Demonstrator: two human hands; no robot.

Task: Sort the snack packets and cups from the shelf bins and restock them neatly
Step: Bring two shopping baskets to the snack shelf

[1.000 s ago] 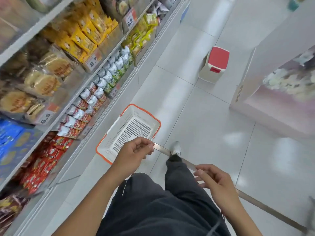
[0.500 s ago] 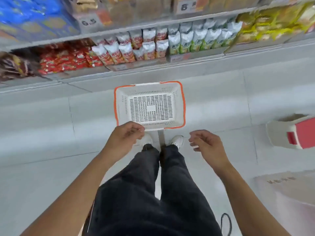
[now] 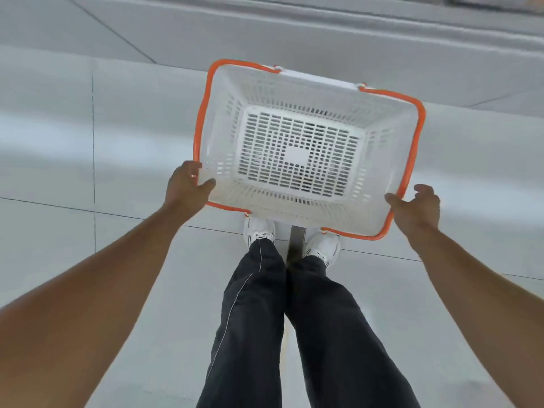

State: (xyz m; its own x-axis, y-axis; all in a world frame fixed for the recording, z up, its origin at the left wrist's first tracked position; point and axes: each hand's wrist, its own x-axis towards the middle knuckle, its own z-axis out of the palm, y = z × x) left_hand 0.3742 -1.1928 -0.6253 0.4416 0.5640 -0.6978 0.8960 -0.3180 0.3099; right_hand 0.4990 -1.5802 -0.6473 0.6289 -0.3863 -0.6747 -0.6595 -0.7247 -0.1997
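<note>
I see no brand, label or readable writing anywhere on the white slotted basket (image 3: 297,151) with its orange rim; a plain solid rectangle sits in the middle of its perforated floor. My left hand (image 3: 185,187) has its grip closed on the basket's near left corner, thumb hooked over the rim and inside the wall. My right hand (image 3: 416,206) sits at the near right corner with fingers loosely curled and thumb against the orange rim; it seems to be touching rather than clamping, though the angle leaves that unsure. The basket is empty and hangs above my white shoes (image 3: 260,231), over the pale tiled floor (image 3: 88,142), and my dark trousers (image 3: 250,319) fill the lower centre. Half a second ago the basket lay on the floor ahead of my feet with both hands short of it, and the snack shelves ran across the top; now only the grey shelf base (image 3: 323,33) shows there.
</note>
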